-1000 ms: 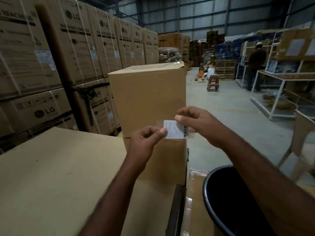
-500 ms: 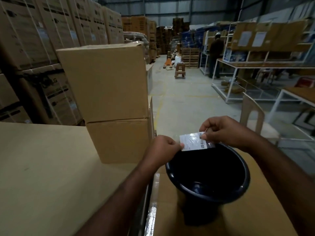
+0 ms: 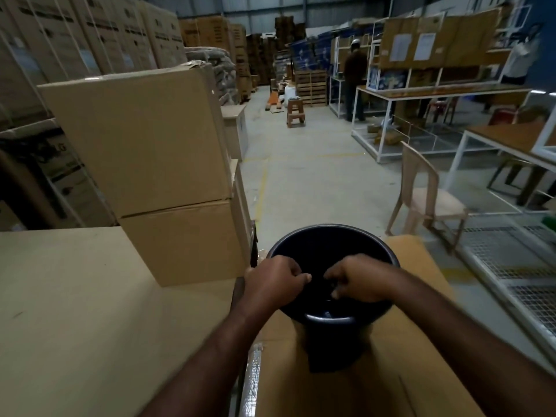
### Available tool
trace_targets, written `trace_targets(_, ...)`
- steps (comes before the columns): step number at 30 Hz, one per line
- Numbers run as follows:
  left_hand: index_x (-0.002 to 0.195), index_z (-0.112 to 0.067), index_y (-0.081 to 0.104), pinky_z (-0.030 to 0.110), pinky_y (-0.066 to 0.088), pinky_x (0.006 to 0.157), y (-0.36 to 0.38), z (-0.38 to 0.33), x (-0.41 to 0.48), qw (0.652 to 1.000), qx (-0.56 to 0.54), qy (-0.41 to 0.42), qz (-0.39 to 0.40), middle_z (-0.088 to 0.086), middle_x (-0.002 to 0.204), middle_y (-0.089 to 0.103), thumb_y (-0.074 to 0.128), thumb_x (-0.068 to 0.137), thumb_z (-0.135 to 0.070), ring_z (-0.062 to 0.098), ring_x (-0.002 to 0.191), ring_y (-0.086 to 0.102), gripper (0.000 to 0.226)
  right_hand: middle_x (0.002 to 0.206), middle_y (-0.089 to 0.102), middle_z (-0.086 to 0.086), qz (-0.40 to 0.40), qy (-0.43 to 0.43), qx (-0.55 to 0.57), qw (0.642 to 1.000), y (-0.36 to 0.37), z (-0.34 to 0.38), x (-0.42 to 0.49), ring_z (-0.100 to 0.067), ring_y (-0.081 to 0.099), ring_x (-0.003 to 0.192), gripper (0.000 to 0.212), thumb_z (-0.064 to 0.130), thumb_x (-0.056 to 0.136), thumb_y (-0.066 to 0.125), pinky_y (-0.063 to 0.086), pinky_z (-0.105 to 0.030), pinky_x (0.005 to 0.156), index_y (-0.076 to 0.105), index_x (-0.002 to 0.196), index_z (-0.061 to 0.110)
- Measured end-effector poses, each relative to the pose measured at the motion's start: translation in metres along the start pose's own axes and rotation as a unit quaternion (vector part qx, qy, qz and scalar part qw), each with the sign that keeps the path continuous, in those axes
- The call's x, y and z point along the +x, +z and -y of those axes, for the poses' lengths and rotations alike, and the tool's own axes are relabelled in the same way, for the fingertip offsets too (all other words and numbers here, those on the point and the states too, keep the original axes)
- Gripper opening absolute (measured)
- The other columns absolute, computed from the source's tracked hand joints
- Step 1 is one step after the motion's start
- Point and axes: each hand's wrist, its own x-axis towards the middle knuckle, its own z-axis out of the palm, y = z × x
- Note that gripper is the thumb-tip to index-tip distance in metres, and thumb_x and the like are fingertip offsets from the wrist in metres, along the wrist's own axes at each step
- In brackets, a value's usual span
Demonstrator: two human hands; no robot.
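The fingers of the left hand [image 3: 272, 281] are curling into a loose fist, the thumb tip meeting the forefinger. The fingers of the right hand [image 3: 365, 281] are bending downward, their tips pointing into the dark below. For both hands I cannot tell whether anything is being pinched, since nothing is showing between the fingers. The two hands are hovering close together, not touching, over the mouth of one black bucket [image 3: 331, 226]. The left one is overlapping its left rim and the right one is hanging over its middle.

The bucket is standing upright in the near middle of the scene, on one flat carton [image 3: 421, 356] at the near right. Just left of it, one broad cardboard surface [image 3: 75, 311] is filling the near left. Two plain cartons [image 3: 144, 139] are sitting stacked at its far edge, just left of the bucket. Behind them, tall printed cartons [image 3: 90, 34] are lining the far left. To the right, one pale chair [image 3: 427, 200] is standing on the floor. Farther off, one brown stool [image 3: 296, 112] is sitting in the aisle, and one person [image 3: 355, 73] is standing at a white rack.
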Motion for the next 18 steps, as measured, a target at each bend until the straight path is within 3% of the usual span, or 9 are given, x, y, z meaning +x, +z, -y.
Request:
trace_targets(1, 0.068, -0.018, 0.057, 0.035, 0.039, 0.077, 0.0, 0.001, -0.001, 1.0, 0.004, -0.002, -0.004, -0.002, 0.067, 0.062, 0.061, 0.091, -0.052, 0.018, 0.075, 0.06, 0.041, 0.129, 0.064, 0.008, 0.045, -0.015, 0.008, 0.999, 0.006, 0.006, -0.002, -0.017, 0.06, 0.114, 0.042, 0.036, 0.092, 0.065, 0.049, -0.039, 0.099, 0.059, 0.134, 0.035)
trace_targets(3, 0.064, -0.02, 0.054, 0.038, 0.039, 0.082, 0.0, 0.004, -0.002, 1.0, -0.005, -0.004, -0.002, -0.004, 0.063, 0.057, 0.062, 0.091, -0.05, 0.015, 0.072, 0.057, 0.042, 0.129, 0.064, 0.008, 0.057, -0.032, 0.045, 0.997, 0.01, 0.013, -0.006, -0.015, 0.06, 0.111, 0.039, 0.035, 0.096, 0.059, 0.05, -0.039, 0.099, 0.058, 0.136, 0.036)
trace_targets(7, 0.06, -0.02, 0.054, 0.031, 0.036, 0.064, 0.0, 0.01, -0.005, 0.998, -0.065, 0.018, 0.0, -0.006, 0.053, 0.052, 0.065, 0.092, -0.042, 0.008, 0.056, 0.049, 0.04, 0.129, 0.065, 0.007, -0.025, -0.023, 0.078, 0.996, 0.008, 0.011, -0.006, -0.013, 0.061, 0.113, 0.037, 0.031, 0.098, 0.057, 0.051, -0.034, 0.097, 0.06, 0.135, 0.032)
trace_targets(10, 0.07, -0.021, 0.069, 0.028, 0.036, 0.054, -0.003, 0.01, -0.01, 0.992, -0.114, 0.043, -0.015, -0.007, 0.056, 0.059, 0.064, 0.092, -0.036, 0.005, 0.052, 0.051, 0.027, 0.099, 0.072, 0.014, -0.051, -0.055, 0.13, 0.989, 0.008, 0.016, -0.007, 0.0, 0.064, 0.09, 0.031, 0.033, 0.097, 0.06, 0.053, -0.026, 0.079, 0.065, 0.128, 0.033)
trace_targets(12, 0.078, -0.021, 0.074, 0.028, 0.044, 0.053, -0.008, 0.013, -0.013, 0.986, -0.158, 0.039, -0.03, -0.007, 0.06, 0.064, 0.064, 0.091, -0.034, 0.007, 0.056, 0.058, 0.021, 0.087, 0.071, 0.015, -0.077, -0.079, 0.149, 0.983, 0.006, 0.027, -0.006, 0.002, 0.064, 0.08, 0.026, 0.033, 0.096, 0.062, 0.054, -0.024, 0.072, 0.069, 0.121, 0.033)
trace_targets(18, 0.088, -0.021, 0.077, 0.028, 0.051, 0.064, -0.034, 0.048, -0.033, 0.977, -0.194, 0.004, -0.087, -0.007, 0.072, 0.073, 0.065, 0.089, -0.037, 0.004, 0.068, 0.066, 0.019, 0.088, 0.072, 0.012, -0.16, -0.123, 0.174, 0.964, 0.001, 0.073, 0.01, 0.0, 0.065, 0.081, 0.017, 0.035, 0.093, 0.066, 0.056, -0.032, 0.078, 0.075, 0.106, 0.03)
